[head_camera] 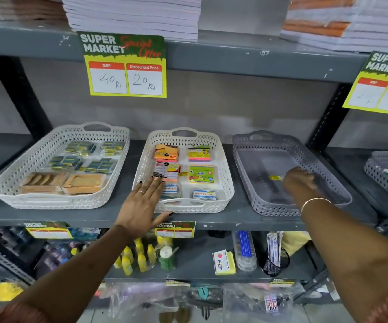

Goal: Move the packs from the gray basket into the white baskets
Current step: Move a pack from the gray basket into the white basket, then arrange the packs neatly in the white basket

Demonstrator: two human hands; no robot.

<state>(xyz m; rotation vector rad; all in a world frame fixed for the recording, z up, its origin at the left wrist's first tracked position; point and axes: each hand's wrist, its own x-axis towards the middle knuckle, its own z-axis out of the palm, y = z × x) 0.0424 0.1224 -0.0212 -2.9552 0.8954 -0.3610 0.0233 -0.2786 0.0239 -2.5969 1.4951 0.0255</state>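
Note:
The gray basket (pixel 323 169) stands at the right of the middle shelf. In it lies a clear flat pack (pixel 273 183) with a small yellow label. My right hand (pixel 301 180) reaches into this basket, its fingers curled down onto the pack, which lies on the basket floor. The middle white basket (pixel 226 183) holds colourful sticky-note packs and small boxes. My left hand (pixel 145 201) lies flat and open over its front left corner, fingers spread. The left white basket (pixel 9 183) holds blue-yellow packs and brown packs.
A second gray basket (pixel 384 173) sits at the far right. Yellow price signs (pixel 125 66) hang from the upper shelf, which carries stacked notebooks. The lower shelf holds yellow bottles (pixel 137 255) and assorted stationery.

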